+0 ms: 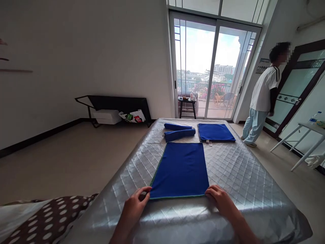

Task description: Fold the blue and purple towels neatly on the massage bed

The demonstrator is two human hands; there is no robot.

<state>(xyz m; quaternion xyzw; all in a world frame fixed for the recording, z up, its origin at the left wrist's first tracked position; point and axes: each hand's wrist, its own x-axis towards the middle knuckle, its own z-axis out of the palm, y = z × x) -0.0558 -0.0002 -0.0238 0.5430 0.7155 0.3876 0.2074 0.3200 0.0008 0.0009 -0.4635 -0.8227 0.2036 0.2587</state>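
between the two grips (145,195) (212,193), the blue cloth (181,171) looks matt and smooth. under it, the bed cover (236,173) is silvery and glossy, with quilted surface. beyond the grips, the rolled cloths (179,135) look soft and matt.

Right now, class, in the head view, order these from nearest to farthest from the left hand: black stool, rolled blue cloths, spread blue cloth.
1. Spread blue cloth: its near left corner is in the left hand.
2. Rolled blue cloths: ahead, slightly right, on the silver quilted cover.
3. Black stool: farthest ahead, beyond the sliding glass door.
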